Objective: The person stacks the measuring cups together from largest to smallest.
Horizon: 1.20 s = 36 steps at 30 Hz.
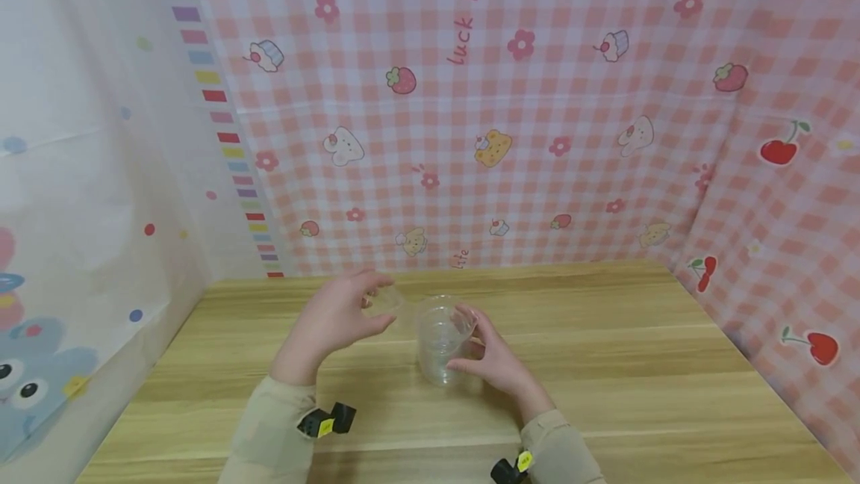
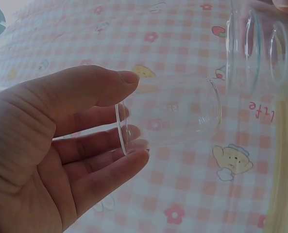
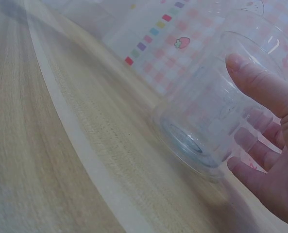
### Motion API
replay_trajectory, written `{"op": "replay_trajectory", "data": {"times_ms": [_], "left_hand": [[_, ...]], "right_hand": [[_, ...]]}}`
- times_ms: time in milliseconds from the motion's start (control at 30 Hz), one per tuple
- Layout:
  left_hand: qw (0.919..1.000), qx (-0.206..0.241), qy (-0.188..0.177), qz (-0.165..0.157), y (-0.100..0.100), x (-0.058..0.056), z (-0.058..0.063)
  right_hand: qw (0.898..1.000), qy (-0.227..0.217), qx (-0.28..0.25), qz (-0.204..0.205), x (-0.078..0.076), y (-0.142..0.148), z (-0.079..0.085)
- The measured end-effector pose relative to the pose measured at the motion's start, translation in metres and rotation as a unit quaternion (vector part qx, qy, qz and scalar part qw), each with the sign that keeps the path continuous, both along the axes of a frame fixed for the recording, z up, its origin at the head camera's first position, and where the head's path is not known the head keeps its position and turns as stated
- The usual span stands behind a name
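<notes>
My left hand (image 1: 338, 317) pinches a small clear cup (image 2: 175, 114) between thumb and fingers at its rim end. That cup lies on its side in the air, its far end pointing toward a larger clear cup (image 1: 440, 346). My right hand (image 1: 496, 358) holds the larger cup from the right side, with the thumb near and the fingers behind, seen through the clear wall in the right wrist view. Rings inside the larger cup (image 3: 197, 114) look like one or more cups nested in it. Whether its base touches the table, I cannot tell.
A wood-grain table (image 1: 638, 394) spreads beneath both hands. Behind it hangs a pink checked cloth (image 1: 571, 95), which also covers the right side. A white cloth (image 1: 101, 170) with coloured dots hangs at the left.
</notes>
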<state>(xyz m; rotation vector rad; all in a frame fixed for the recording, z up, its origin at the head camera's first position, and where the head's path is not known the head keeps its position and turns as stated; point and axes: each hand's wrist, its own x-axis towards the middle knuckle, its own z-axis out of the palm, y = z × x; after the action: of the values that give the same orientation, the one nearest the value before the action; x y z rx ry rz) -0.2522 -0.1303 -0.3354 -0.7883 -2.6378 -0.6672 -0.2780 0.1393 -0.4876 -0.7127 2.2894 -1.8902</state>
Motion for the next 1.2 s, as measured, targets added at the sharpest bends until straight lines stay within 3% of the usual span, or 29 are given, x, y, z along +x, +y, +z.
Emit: {"op": "replay_trajectory", "data": {"times_ms": [500,1000,1200], "left_hand": [[0.9994,0.002,0.011,-0.032,0.016,-0.007,0.012],[0.9981,-0.008,0.019,-0.057,0.039,-0.013,0.012],[0.9985,-0.009,0.011,-0.054,0.045,-0.014,0.011]], "right_hand": [[1.000,0.012,0.001,0.005,-0.001,0.001,-0.003],[1.000,-0.004,0.007,0.004,-0.001,0.001,-0.001],[1.000,-0.006,0.005,0.004,-0.001,0.002,-0.002]]}}
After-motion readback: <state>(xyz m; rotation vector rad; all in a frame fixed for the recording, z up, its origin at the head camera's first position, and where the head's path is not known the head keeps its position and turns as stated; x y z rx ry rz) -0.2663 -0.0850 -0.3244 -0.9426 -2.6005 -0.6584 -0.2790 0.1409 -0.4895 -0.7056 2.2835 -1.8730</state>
